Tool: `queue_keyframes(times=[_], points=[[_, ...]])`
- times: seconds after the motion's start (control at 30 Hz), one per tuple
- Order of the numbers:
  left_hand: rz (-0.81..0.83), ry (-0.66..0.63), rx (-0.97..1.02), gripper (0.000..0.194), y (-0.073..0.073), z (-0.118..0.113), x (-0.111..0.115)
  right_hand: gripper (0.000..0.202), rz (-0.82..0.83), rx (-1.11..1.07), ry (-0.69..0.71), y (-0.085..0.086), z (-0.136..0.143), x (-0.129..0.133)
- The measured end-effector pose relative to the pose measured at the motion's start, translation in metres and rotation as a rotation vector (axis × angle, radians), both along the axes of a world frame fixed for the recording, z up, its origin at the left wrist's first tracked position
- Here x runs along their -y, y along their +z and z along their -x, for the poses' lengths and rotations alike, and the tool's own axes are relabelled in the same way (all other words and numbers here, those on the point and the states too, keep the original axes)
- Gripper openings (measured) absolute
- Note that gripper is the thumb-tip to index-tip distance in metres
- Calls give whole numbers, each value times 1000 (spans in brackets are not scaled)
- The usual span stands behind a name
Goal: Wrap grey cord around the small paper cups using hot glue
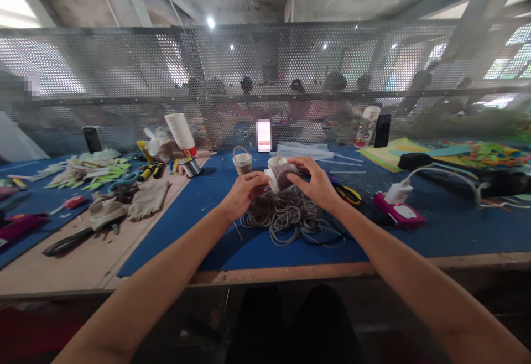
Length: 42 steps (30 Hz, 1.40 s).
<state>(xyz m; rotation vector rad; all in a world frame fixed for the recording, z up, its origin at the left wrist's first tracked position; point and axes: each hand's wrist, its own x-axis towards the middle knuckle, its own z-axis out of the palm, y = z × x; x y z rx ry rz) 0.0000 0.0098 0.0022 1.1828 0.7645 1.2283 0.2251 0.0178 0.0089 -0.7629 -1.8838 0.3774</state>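
A white paper cup (279, 182), its side partly wrapped in grey-brown cord, is held tilted above the blue mat. My right hand (312, 180) grips its right side, with the fingers over the top and the thumb at the front. At the cup's left edge, my left hand (245, 190) is closed, fingertips against it; whether cord is pinched there too is too small to tell. Beneath the hands lies a tangled heap of grey cord (292, 217). Behind my left hand stands a small cord-wrapped cup (243, 162) with a looped handle.
A stack of paper cups (179, 129) leans in a metal tin on the left, near gloves (147, 201) and scissors (124, 181). Right of the cord are yellow-handled pliers (349, 194) and a magenta box (398, 210) with a charger. A phone (264, 135) stands at the mesh screen.
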Motion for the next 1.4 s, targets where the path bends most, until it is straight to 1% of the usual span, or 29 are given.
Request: queue_keyframes(times=[0.2,0.4,0.63,0.7,0.8,0.93,1.0,1.03,1.1,1.2,1.27,1.3,1.33,1.4], points=[[42,-33,8,16,1,1,1,31,3,12,-4,-2,0,-2],[45,-53,24,16,-1,1,0,30,-9,1,-3,-1,0,-2],[62,-19,43,17,-1,1,-2,30,-22,-5,-10,2,-1,0],[72,-1,50,17,-1,1,-2,30,-19,-27,-28,2,-3,-1],[65,26,63,17,0,2,-2,27,-26,-72,-90,3,-8,-6],[44,49,77,17,1,1,-1,24,-63,-74,-157,1,-14,-15],[35,61,82,17,1,1,-2,22,-78,-50,-210,0,-16,-20],[33,70,87,18,0,2,-2,22,-83,-28,-259,-1,-18,-22],[29,93,98,19,0,2,-4,22,-80,55,-403,-1,-26,-26],[23,114,106,20,0,2,-5,20,-14,273,-663,0,-44,-33],[25,127,112,20,1,2,-5,20,76,422,-798,1,-57,-37],[28,133,116,20,1,2,-6,20,143,496,-841,1,-63,-38],[32,138,120,20,1,2,-6,23,224,568,-861,1,-68,-40],[37,142,122,21,1,2,-6,30,375,685,-854,0,-75,-42]])
